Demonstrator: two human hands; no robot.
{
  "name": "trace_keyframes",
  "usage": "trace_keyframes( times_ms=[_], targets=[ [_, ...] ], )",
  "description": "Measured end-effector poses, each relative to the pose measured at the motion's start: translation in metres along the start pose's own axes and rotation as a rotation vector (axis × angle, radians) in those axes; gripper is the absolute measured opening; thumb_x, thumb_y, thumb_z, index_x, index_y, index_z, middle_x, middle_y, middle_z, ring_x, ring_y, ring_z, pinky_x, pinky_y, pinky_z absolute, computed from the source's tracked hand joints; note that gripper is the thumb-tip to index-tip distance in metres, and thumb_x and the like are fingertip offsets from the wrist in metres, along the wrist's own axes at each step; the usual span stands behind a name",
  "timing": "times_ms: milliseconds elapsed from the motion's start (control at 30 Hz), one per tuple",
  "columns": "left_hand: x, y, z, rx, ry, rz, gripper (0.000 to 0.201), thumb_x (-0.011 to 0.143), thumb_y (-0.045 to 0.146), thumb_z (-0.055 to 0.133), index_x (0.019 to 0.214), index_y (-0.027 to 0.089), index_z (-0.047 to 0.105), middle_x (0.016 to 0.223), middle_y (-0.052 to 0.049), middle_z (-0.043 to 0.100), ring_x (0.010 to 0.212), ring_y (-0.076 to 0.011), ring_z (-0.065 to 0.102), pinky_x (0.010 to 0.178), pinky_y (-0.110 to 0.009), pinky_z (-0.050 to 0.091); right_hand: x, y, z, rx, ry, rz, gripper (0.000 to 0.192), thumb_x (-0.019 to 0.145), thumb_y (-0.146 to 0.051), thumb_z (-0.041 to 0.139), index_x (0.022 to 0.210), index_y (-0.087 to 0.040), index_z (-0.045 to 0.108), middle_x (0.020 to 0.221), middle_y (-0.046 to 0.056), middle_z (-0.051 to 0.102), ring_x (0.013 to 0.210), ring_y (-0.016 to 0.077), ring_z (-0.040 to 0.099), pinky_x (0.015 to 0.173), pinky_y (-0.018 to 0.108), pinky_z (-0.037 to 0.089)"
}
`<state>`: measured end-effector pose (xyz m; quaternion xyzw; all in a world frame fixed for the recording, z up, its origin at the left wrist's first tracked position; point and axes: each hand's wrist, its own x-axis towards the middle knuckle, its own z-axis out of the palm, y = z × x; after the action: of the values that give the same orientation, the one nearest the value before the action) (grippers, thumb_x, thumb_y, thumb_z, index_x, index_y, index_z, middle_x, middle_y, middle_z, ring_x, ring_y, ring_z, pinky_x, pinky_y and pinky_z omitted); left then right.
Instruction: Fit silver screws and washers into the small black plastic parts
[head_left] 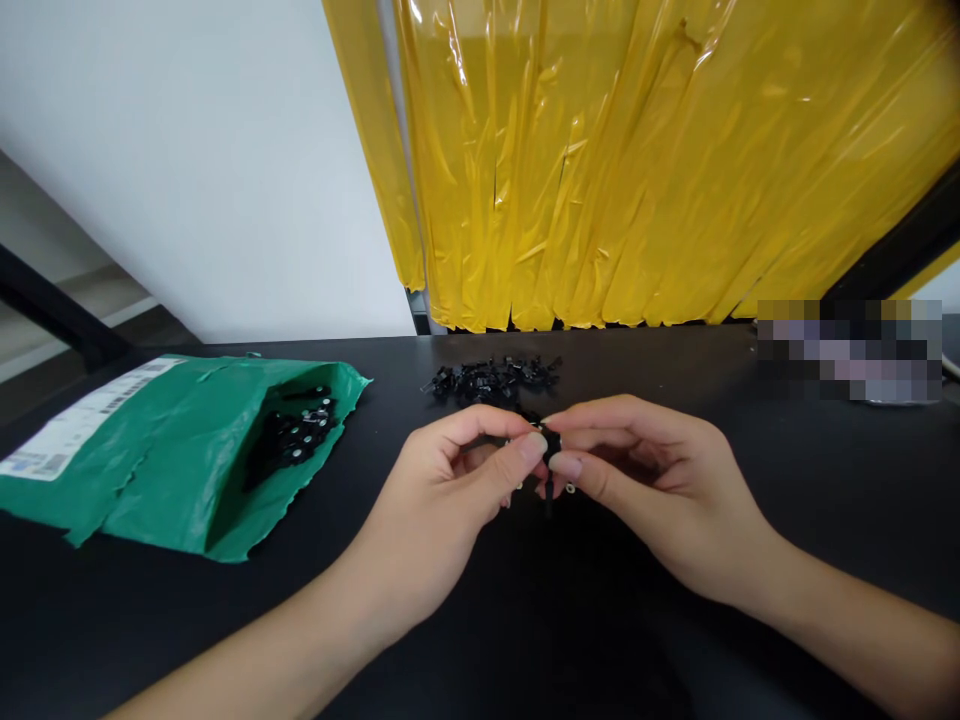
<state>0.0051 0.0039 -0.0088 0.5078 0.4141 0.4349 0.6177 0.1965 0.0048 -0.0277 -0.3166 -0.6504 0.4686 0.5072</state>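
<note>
My left hand and my right hand meet above the dark table, thumbs and fingertips closed on one small black part. A narrow black piece of it points down between the thumbs. Its exact kind is too small to make out. A small pale ring shows by my right fingers, and other pale bits show under my left fingers. Just beyond my hands lies a loose pile of small black parts. To the left, an opened green mailing bag holds several black parts with pale round spots.
The black table runs back to a yellow plastic strip curtain and a white panel. A white printed label is on the bag. At the back right lies a blurred-out object. Dark frame bars slant at both sides.
</note>
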Motion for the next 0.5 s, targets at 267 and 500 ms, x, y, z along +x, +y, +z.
trace_keyframes(
  times_ms=[267, 500],
  targets=[
    [0.0008, 0.0003, -0.0034, -0.015, 0.006, -0.057, 0.023, 0.088, 0.045, 0.079, 0.097, 0.023, 0.077, 0.064, 0.005, 0.058, 0.058, -0.0064, 0.043, 0.050, -0.018, 0.033, -0.0009, 0.0014, 0.0008, -0.098, 0.049, -0.074, 0.031, 0.091, -0.016, 0.077, 0.113, -0.037, 0.078, 0.094, -0.009, 0.082, 0.085, 0.0063, 0.078, 0.079, 0.013, 0.061],
    [0.0021, -0.0012, -0.0007, 0.215, 0.048, 0.107, 0.025, 0.097, 0.039, 0.069, 0.082, 0.020, 0.075, 0.071, 0.004, 0.063, 0.055, -0.0052, 0.042, 0.049, -0.021, 0.032, -0.0016, -0.0006, 0.0032, -0.132, 0.058, -0.085, 0.036, 0.090, -0.015, 0.077, 0.113, -0.043, 0.079, 0.096, -0.011, 0.083, 0.082, 0.0053, 0.077, 0.078, 0.011, 0.061]
  ],
)
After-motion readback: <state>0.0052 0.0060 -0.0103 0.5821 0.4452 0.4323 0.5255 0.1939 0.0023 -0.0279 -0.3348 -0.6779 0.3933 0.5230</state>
